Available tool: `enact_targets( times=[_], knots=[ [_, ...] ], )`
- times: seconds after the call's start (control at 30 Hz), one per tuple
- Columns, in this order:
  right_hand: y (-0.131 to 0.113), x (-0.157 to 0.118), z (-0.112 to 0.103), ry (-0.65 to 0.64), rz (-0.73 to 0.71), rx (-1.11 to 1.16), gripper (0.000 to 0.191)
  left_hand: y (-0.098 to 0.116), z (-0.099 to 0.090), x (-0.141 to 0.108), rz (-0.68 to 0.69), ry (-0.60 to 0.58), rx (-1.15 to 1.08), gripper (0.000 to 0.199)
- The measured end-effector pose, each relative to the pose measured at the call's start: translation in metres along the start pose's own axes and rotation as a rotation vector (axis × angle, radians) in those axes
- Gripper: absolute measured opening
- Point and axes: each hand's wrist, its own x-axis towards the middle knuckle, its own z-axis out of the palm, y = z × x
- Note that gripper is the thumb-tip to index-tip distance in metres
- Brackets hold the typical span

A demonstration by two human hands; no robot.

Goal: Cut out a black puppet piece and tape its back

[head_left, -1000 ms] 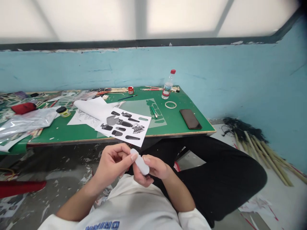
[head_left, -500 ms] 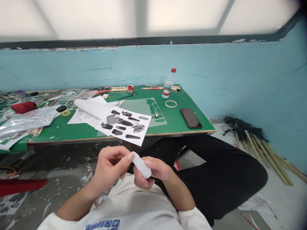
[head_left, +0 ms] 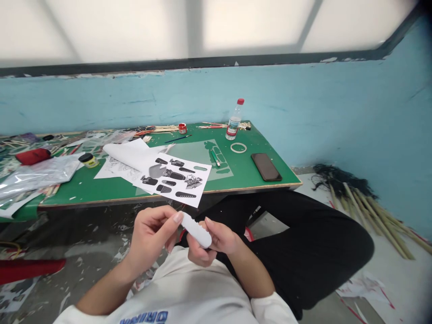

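A small white paper cutout, long with rounded ends and a bumpy upper edge, is held between my hands over my lap. My left hand pinches its upper left end between thumb and fingers. At the lower right end, my right hand has its fingers beneath the piece and its thumb raised at the edge. Just beyond, a white sheet printed with black shapes lies over the table's front edge; one slot is cut out of it.
On the green table are a phone, a tape ring, a bottle, a green cutter, a red paint jar and a black-lidded jar. Bamboo sticks lie on the floor at right.
My right thumb has lifted from the face of the paper cutout, showing more of its bumpy edge. The cutout has turned slightly, and my left hand has shifted a little left.
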Motion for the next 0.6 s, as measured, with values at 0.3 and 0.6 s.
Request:
enact_targets(
  times=[0.3, 0.6],
  knots=[
    [-0.0028, 0.001, 0.0009, -0.047, -0.017, 0.008, 0.067, -0.0005, -0.0015, -0.0027, -0.012, 0.017, 0.018, 0.039],
    [-0.0013, 0.0037, 0.0037, -0.049, -0.029, 0.066, 0.057, -0.0035, -0.0005, -0.0022, -0.022, 0.032, -0.004, 0.039]
  ],
)
